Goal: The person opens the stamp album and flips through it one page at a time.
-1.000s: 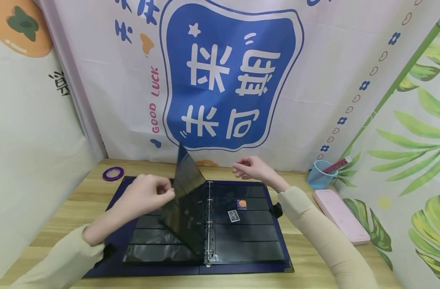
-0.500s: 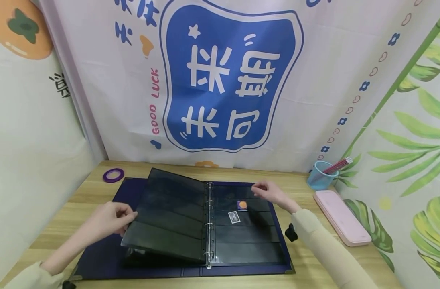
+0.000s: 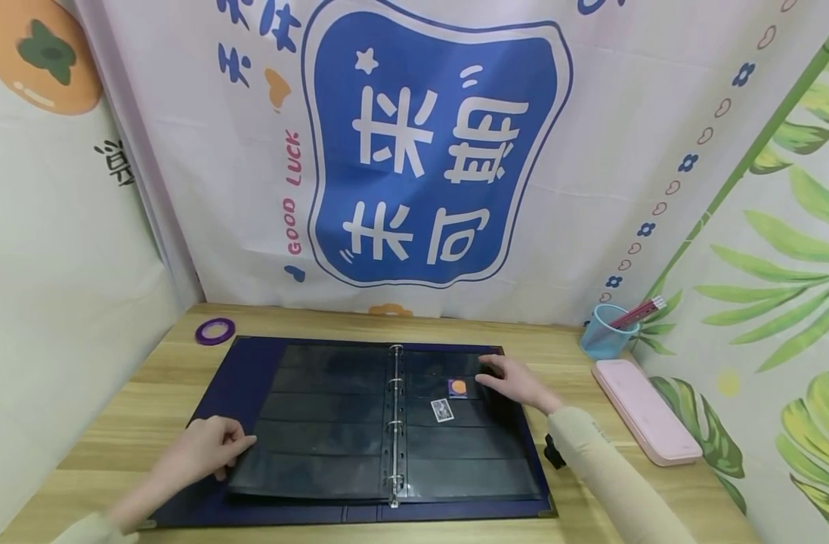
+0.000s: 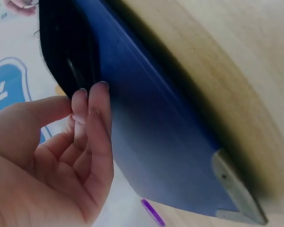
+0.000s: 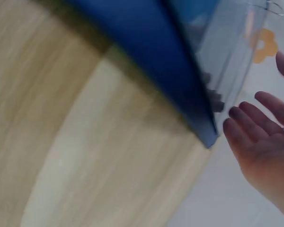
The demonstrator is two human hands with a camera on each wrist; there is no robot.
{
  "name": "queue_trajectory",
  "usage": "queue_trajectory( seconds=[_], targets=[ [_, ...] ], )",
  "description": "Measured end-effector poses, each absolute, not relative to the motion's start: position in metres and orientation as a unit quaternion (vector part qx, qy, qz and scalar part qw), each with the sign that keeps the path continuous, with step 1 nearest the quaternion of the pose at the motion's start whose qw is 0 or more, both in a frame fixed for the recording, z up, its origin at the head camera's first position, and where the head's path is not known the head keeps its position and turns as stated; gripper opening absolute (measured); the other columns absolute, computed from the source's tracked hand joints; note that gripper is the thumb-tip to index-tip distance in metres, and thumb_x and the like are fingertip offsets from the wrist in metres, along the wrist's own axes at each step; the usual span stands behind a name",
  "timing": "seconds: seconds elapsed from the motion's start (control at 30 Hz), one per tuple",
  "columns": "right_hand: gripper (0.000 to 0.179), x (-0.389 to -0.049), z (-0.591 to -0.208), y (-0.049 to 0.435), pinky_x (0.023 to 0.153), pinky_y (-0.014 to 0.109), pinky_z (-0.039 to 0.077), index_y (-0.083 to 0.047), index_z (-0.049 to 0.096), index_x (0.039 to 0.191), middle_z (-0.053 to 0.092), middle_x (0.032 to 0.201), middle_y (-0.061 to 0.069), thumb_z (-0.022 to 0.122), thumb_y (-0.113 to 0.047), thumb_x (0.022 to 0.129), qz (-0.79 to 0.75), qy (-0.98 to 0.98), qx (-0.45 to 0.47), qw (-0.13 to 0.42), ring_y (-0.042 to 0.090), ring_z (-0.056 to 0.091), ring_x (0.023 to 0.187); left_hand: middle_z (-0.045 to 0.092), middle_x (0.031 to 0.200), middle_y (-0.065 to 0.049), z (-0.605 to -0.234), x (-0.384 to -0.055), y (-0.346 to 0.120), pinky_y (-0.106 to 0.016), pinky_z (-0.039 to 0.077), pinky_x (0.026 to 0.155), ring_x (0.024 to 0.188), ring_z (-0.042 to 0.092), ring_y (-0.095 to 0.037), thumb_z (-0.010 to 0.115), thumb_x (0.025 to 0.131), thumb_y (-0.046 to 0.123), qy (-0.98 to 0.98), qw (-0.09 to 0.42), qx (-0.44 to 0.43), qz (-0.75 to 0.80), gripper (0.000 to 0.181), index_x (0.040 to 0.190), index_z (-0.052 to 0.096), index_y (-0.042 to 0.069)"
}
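A ring-bound stamp album [image 3: 213, 400] with a navy cover lies spread on the table. My left hand [image 3: 206, 449] is at the outer edge of its black left page [image 3: 326, 431]; in the left wrist view, thumb and fingertips [image 4: 100, 90] pinch that page's edge. Over the upper right part of the right page [image 3: 468, 476], my right hand [image 3: 516, 384] hovers with fingers loosely bent, holding nothing. Just left of it on the right page are a purple stamp with an orange disc [image 3: 458, 388] and a small grey, white-edged stamp [image 3: 442, 409].
A purple tape roll [image 3: 214, 331] lies at the back left. On the right stand a blue mesh cup [image 3: 604, 336] with several pencils [image 3: 637, 312] and a pink case [image 3: 645, 412]. A printed cloth [image 3: 428, 151] hangs behind the wooden table [image 3: 122, 400].
My left hand has swung the raised black page leftward and down onto the left side, where it now lies almost flat. My right hand has moved right and lower, over the right page.
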State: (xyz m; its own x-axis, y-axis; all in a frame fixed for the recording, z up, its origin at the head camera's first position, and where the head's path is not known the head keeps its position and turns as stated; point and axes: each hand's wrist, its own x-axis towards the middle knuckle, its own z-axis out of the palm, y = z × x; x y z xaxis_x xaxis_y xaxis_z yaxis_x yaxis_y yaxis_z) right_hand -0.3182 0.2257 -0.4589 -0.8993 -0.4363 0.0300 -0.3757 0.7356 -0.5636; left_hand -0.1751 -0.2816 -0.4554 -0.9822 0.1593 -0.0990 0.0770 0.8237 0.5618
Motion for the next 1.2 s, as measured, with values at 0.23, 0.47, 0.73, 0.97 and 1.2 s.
queue_trajectory(
  seconds=[0.23, 0.47, 0.73, 0.97, 1.2],
  targets=[
    [0.082, -0.321, -0.471, 0.231, 0.117, 0.062, 0.027, 0.0, 0.034, 0.153, 0.026, 0.162, 0.023, 0.069, -0.042, 0.092, -0.25, 0.939, -0.221, 0.078, 0.045, 0.026, 0.149, 0.046, 0.047, 0.005, -0.464, -0.177, -0.272, -0.024, 0.036, 0.043, 0.039, 0.049, -0.009, 0.075, 0.086, 0.031, 0.975, 0.022, 0.044, 0.215, 0.042, 0.056, 0.05, 0.016],
    [0.106, -0.326, -0.477, 0.238, 0.119, 0.065, 0.021, 0.0, 0.02, 0.157, 0.011, 0.166, 0.023, 0.077, -0.05, 0.083, -0.221, 0.945, -0.217, 0.101, 0.046, 0.012, 0.152, 0.039, 0.052, 0.005, -0.473, -0.182, -0.265, -0.02, 0.022, 0.04, 0.044, 0.035, -0.009, 0.086, 0.071, 0.041, 0.981, -0.142, 0.107, 0.077, 0.049, 0.06, 0.046, 0.016],
    [0.111, -0.332, -0.481, 0.24, 0.119, 0.063, 0.02, 0.003, 0.018, 0.157, 0.01, 0.165, 0.026, 0.079, -0.05, 0.08, -0.203, 0.945, -0.239, 0.094, 0.047, 0.012, 0.152, 0.067, 0.124, -0.02, -0.478, -0.204, -0.259, -0.048, 0.057, 0.082, 0.111, 0.065, -0.039, 0.078, 0.075, 0.056, 0.958, -0.189, 0.215, 0.016, 0.074, 0.124, 0.066, 0.002],
    [0.113, -0.337, -0.482, 0.241, 0.12, 0.063, 0.018, 0.006, 0.014, 0.156, 0.008, 0.165, 0.027, 0.077, -0.051, 0.082, -0.2, 0.941, -0.248, 0.114, 0.047, 0.01, 0.152, 0.036, 0.16, -0.013, -0.483, -0.214, -0.253, -0.064, 0.029, 0.114, 0.148, 0.032, -0.04, 0.05, 0.09, 0.07, 0.966, -0.049, 0.244, 0.073, 0.087, 0.152, 0.04, 0.01],
    [0.112, -0.337, -0.484, 0.241, 0.123, 0.058, 0.018, 0.001, 0.011, 0.158, 0.003, 0.167, 0.02, 0.074, -0.054, 0.083, -0.202, 0.941, -0.236, 0.134, 0.039, 0.006, 0.155, 0.036, 0.16, -0.013, -0.488, -0.22, -0.25, -0.065, 0.03, 0.113, 0.147, 0.035, -0.04, 0.048, 0.092, 0.068, 0.958, -0.037, 0.275, 0.078, 0.083, 0.153, 0.04, 0.011]
  ],
)
